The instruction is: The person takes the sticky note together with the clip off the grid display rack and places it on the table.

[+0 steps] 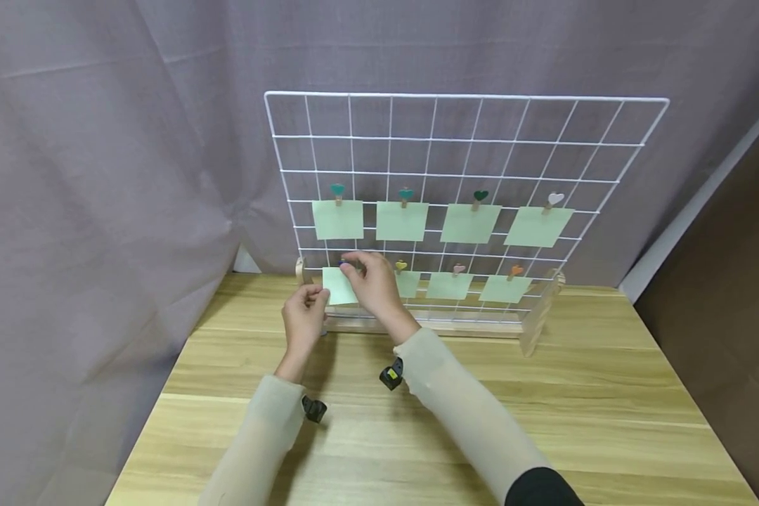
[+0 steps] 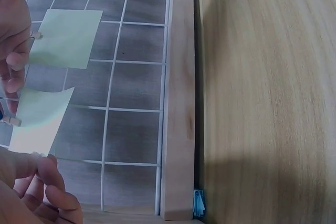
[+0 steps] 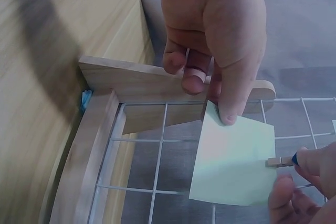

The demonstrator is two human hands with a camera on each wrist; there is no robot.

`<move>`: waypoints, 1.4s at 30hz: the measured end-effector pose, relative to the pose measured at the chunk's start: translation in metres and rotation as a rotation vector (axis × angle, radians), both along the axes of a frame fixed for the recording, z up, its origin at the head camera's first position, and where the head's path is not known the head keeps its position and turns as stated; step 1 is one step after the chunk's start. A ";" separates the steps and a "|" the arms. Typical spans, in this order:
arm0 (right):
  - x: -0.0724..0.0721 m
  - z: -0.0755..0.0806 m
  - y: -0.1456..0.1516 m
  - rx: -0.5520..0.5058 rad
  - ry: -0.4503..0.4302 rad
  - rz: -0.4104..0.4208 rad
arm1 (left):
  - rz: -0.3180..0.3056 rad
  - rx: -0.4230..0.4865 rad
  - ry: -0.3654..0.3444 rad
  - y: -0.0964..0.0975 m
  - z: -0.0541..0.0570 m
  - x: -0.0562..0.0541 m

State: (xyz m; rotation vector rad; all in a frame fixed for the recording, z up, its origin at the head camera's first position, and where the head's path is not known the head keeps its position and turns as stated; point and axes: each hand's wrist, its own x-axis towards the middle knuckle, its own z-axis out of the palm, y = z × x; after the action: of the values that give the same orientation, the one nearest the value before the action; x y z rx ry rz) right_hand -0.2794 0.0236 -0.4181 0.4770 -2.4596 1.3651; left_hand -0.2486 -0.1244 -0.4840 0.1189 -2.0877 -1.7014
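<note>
A pale green paper note (image 1: 338, 288) is at the left end of the lower row on a white wire grid (image 1: 468, 173). My left hand (image 1: 304, 318) pinches its left edge between thumb and finger. At the note's top edge is a small wooden clothespin (image 3: 279, 162) with a blue piece on it, which my right hand (image 1: 374, 284) pinches by its outer end. The right wrist view shows the clothespin's tip over the paper. Whether it also grips a grid wire cannot be told. The note bends slightly in the left wrist view.
Other green notes (image 1: 402, 221) hang from heart-topped clothespins in two rows. The grid stands in a wooden base (image 1: 531, 323) on a wood-grain table (image 1: 481, 414). A small light blue object (image 2: 199, 203) lies by the base's left end. A grey curtain (image 1: 133, 176) hangs behind.
</note>
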 end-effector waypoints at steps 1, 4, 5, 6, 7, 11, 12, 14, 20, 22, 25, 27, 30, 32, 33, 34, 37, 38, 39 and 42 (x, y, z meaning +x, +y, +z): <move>0.000 0.000 0.000 -0.001 0.005 0.000 | 0.003 -0.002 0.003 0.000 0.000 0.000; 0.000 0.000 0.001 -0.004 0.019 0.002 | 0.015 -0.010 0.016 0.001 -0.001 0.000; 0.001 0.000 0.001 -0.008 0.022 0.003 | 0.017 -0.010 0.021 0.001 -0.001 0.000; 0.001 -0.001 0.001 -0.011 0.022 0.003 | 0.018 -0.011 0.025 0.001 -0.002 0.000; 0.002 -0.001 0.000 -0.014 0.024 0.000 | 0.017 -0.011 0.031 0.001 -0.002 0.000; 0.003 -0.001 0.000 -0.036 0.032 -0.007 | 0.013 -0.016 0.038 0.000 -0.003 0.000; 0.003 -0.001 0.000 -0.042 0.034 -0.009 | 0.014 -0.017 0.037 0.000 -0.003 0.000; 0.004 -0.002 0.000 -0.055 0.038 -0.010 | 0.017 -0.021 0.034 0.000 -0.003 0.000; 0.004 -0.002 0.001 -0.085 0.049 -0.007 | 0.008 -0.017 0.019 -0.001 -0.003 0.003; 0.004 -0.003 0.000 -0.102 0.059 -0.010 | 0.005 -0.007 0.022 -0.001 -0.003 0.004; 0.005 -0.004 0.000 -0.132 0.082 -0.014 | 0.004 0.015 0.029 -0.002 -0.005 0.005; 0.006 -0.005 -0.001 -0.146 0.098 -0.013 | 0.010 0.025 0.035 -0.003 -0.006 0.006; 0.009 -0.006 0.000 -0.152 0.119 -0.019 | 0.019 0.033 0.051 -0.004 -0.008 0.009; 0.012 -0.006 0.001 -0.146 0.134 -0.027 | 0.028 0.024 0.054 -0.003 -0.007 0.011; 0.013 -0.005 0.003 -0.143 0.139 -0.031 | 0.028 0.025 0.059 -0.004 -0.007 0.013; 0.014 -0.005 0.004 -0.139 0.143 -0.034 | 0.027 0.027 0.065 -0.004 -0.007 0.014; 0.018 -0.004 0.009 -0.143 0.151 -0.034 | 0.022 0.039 0.060 -0.005 -0.005 0.018; 0.019 -0.004 0.010 -0.148 0.148 -0.034 | 0.016 0.048 0.062 -0.006 -0.006 0.020; 0.020 -0.004 0.011 -0.156 0.145 -0.032 | 0.014 0.053 0.059 -0.007 -0.006 0.021; 0.022 -0.004 0.015 -0.177 0.138 -0.020 | 0.024 0.050 0.043 -0.009 -0.006 0.024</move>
State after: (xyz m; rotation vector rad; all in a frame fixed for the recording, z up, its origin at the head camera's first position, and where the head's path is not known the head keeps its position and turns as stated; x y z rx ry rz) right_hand -0.2574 0.0389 -0.4222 0.4860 -2.2043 1.4735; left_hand -0.2243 -0.1332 -0.4898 0.1212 -2.0060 -1.7278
